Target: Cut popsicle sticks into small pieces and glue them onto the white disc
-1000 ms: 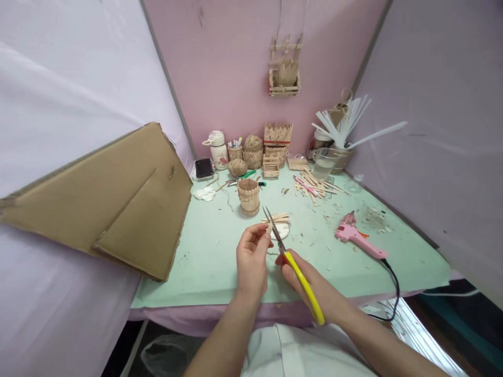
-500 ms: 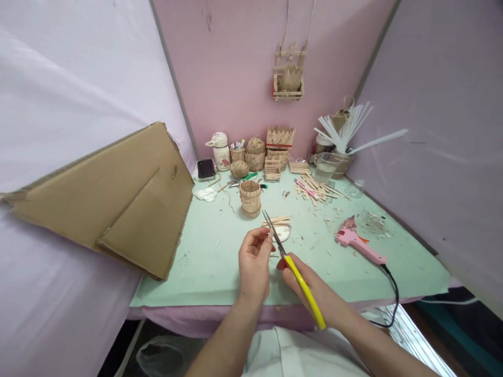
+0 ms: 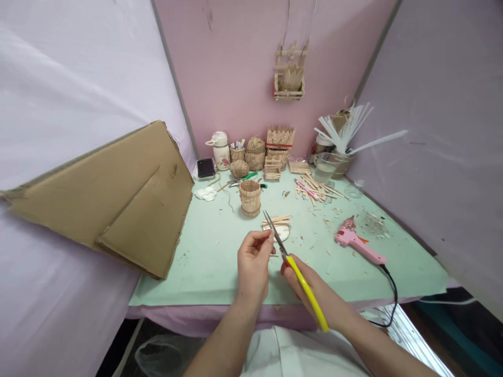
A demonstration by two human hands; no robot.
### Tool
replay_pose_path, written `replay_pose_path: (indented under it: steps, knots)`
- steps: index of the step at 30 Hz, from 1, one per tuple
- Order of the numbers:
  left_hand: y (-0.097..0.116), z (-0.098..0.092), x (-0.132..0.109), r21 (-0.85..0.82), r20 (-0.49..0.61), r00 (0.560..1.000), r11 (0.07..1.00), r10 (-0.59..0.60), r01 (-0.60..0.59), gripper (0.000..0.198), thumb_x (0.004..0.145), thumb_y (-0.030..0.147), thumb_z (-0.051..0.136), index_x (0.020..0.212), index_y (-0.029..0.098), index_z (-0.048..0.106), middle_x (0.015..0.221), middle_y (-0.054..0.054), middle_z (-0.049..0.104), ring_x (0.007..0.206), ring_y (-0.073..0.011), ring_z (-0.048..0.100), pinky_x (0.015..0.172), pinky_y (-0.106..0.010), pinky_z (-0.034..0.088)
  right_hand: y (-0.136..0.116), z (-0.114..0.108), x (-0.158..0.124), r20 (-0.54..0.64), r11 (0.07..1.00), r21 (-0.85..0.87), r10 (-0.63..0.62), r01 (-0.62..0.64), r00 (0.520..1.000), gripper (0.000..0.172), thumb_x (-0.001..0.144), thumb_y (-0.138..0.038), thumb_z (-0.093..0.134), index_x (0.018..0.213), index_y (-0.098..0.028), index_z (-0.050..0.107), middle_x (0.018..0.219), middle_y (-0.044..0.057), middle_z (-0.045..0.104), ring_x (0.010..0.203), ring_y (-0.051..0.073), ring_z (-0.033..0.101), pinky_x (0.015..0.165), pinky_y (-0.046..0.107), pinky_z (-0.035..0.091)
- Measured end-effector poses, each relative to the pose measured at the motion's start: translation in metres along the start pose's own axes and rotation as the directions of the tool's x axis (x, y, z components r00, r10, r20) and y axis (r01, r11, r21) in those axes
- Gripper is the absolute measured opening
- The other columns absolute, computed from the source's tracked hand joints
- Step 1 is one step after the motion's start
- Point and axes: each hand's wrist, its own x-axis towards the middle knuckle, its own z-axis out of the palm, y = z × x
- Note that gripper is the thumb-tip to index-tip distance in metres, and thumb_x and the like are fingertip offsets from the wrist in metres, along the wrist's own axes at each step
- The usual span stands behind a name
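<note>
My right hand grips yellow-handled scissors, their blades pointing up and to the left. Closed in a pinch, my left hand holds a small piece of wooden stick at the blades; most of the piece is hidden by the fingers. Just beyond the scissor tips stands a small round tub made of wooden sticks. Several loose wooden sticks lie over a white round lid-like disc behind my hands.
A pink glue gun with a black cord lies at right, near wood scraps. A pile of craft sticks, a clear cup and twine sit farther back. Cardboard leans at left.
Both hands stay nearly in place. The scissors have shifted slightly down and right, and the fingers of my right hand have moved a little on the handles.
</note>
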Motion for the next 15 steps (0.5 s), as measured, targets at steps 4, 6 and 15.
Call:
replay_pose_path:
  steps: [4,6,15]
  knots:
    - [0.005,0.0,0.0,0.004,0.008,1.0,1.0,-0.023,0.023,0.013,0.07,0.024,0.066,0.079,0.017,0.061,0.071,0.002,0.055,0.061,-0.0067,0.049,0.061,-0.02,0.041,0.004,0.0,0.0,-0.015,1.0,0.005,0.022,-0.022,1.0,0.038,0.086,-0.057,0.034,0.073,-0.021,0.035,0.064,-0.005,0.037,0.059,0.011,0.034,0.054,0.025,0.033]
    - [0.008,-0.001,0.001,0.002,0.018,0.999,0.999,-0.038,0.038,0.013,0.069,0.024,0.067,0.078,0.016,0.06,0.07,0.002,0.054,0.06,-0.0064,0.049,0.06,-0.02,0.041,0.004,-0.001,0.0,-0.013,1.0,-0.013,0.017,-0.017,1.0,0.037,0.086,-0.056,0.034,0.073,-0.021,0.034,0.065,-0.005,0.037,0.06,0.012,0.034,0.055,0.026,0.033]
    - [0.014,-0.012,0.005,0.065,0.113,0.986,0.991,-0.126,0.119,0.011,0.068,0.023,0.069,0.072,0.016,0.061,0.065,0.003,0.055,0.057,-0.006,0.049,0.061,-0.02,0.041,0.002,-0.014,-0.008,0.06,0.998,-0.052,0.049,-0.046,0.997,0.024,0.085,-0.04,0.038,0.071,-0.021,0.036,0.068,-0.004,0.038,0.063,0.013,0.033,0.058,0.026,0.032]
